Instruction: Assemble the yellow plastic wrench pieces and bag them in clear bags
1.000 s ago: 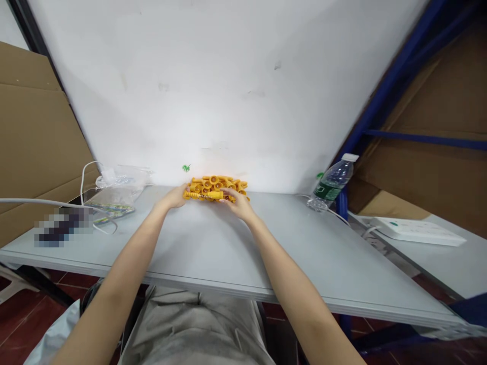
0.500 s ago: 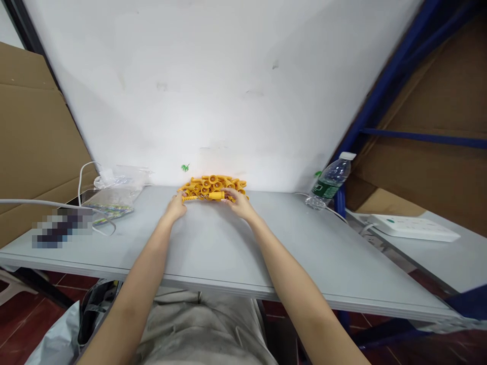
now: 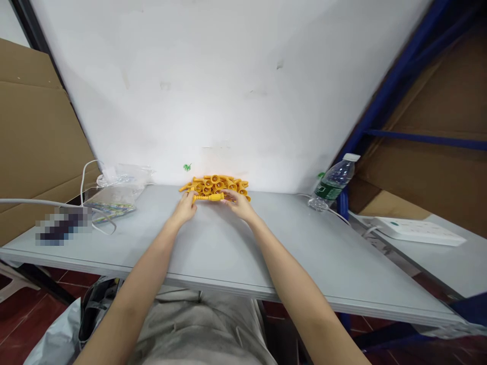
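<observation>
Just in front of a pile of yellow plastic parts with round cup-like ends, both my hands hold one long yellow piece level above the table. Its left portion is a thin ribbed or threaded rod, whose end is pinched by my left hand. A thicker yellow sleeve forms the right portion, and the fingers of my right hand are closed on its end. Rod and sleeve lie in one line and appear to meet. My fingertips partly hide both ends.
The grey table runs up to a white wall panel. At the left lie a clear plastic bag, a white cable and a blurred dark object. A water bottle leans at the right, near a white power strip.
My left hand has moved right, toward my right hand. The thin metallic coil seen between rod and sleeve before is now covered, and the held piece is shorter.
</observation>
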{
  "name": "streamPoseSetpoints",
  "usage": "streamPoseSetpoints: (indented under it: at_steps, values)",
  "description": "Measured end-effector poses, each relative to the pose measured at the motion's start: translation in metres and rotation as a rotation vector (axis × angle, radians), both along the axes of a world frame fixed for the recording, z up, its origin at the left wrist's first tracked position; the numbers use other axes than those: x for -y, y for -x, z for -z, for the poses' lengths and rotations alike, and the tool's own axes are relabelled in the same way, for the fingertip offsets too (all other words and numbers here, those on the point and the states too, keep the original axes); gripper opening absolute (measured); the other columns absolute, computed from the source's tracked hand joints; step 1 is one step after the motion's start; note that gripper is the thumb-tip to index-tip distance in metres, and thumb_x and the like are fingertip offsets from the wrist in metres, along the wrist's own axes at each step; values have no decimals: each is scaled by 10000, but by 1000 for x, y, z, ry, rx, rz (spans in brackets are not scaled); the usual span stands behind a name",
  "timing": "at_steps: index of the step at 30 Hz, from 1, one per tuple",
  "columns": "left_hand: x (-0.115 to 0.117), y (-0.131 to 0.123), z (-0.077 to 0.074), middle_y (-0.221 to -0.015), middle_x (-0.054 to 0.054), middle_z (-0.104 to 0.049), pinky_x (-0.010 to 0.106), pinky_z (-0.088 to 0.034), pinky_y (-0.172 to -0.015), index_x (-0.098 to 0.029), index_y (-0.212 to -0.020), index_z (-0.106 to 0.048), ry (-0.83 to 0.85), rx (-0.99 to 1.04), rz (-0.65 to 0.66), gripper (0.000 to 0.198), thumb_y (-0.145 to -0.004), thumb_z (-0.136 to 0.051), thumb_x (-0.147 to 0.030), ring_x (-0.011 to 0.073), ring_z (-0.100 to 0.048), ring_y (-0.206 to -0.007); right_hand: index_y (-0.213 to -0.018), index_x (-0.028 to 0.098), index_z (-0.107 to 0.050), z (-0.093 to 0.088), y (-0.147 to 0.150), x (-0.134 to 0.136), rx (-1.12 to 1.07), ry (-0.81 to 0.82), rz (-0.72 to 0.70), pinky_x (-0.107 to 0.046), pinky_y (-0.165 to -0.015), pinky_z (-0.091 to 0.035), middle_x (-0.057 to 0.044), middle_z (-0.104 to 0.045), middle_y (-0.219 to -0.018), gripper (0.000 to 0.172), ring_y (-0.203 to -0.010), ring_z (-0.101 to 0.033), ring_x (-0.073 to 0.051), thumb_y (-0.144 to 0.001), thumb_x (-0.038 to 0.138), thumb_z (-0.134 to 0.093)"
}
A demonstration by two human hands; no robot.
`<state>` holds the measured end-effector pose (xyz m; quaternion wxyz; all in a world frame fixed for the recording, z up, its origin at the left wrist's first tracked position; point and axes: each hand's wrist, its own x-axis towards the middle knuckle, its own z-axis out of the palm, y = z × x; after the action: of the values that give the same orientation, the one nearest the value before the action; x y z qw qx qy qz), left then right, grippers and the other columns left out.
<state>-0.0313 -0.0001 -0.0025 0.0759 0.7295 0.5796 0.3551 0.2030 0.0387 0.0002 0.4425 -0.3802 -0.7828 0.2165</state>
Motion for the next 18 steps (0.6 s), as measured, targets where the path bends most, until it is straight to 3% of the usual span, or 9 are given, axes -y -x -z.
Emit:
streamPoseSetpoints:
  at_steps: [4, 6, 10, 18]
  values:
    - [-4, -1, 6, -1131, 84, -614, 387, -508, -913, -210, -1136, -549, -122, 22, 106, 362, -793, -500, -104, 230, -586, -1067, -1050, 188, -694, -3, -4, 0, -114, 116, 4, -408, -849, -539, -95, -735, -1026, 407, -880, -688, -240, -779, 489, -673]
    - [-5, -1, 7, -1114, 76, -626, 373, -513, -888, -210, -1124, -549, -146, 36, 138, 321, -816, -506, -132, 212, -605, -1004, -901, 180, -699, -7, -4, 3, -162, 180, 6, -379, -777, -550, -82, -743, -888, 443, -760, -688, -220, -777, 599, -627]
    - [-3, -2, 4, -1075, 67, -638, 335, -509, -849, -200, -1108, -551, -185, 57, 152, 296, -820, -525, -139, 189, -618, -929, -586, 201, -546, -14, 3, 14, -201, 325, 74, -324, -616, -522, -57, -670, -606, 562, -517, -612, -171, -791, 723, -508]
    - [-2, -5, 0, -999, 54, -637, 302, -500, -793, -195, -1095, -560, -204, 64, 172, 292, -812, -537, -128, 174, -607, -866, -584, 231, -417, -26, 11, 24, -293, 539, 157, -266, -428, -407, -32, -578, -433, 584, -349, -497, -131, -800, 774, -433]
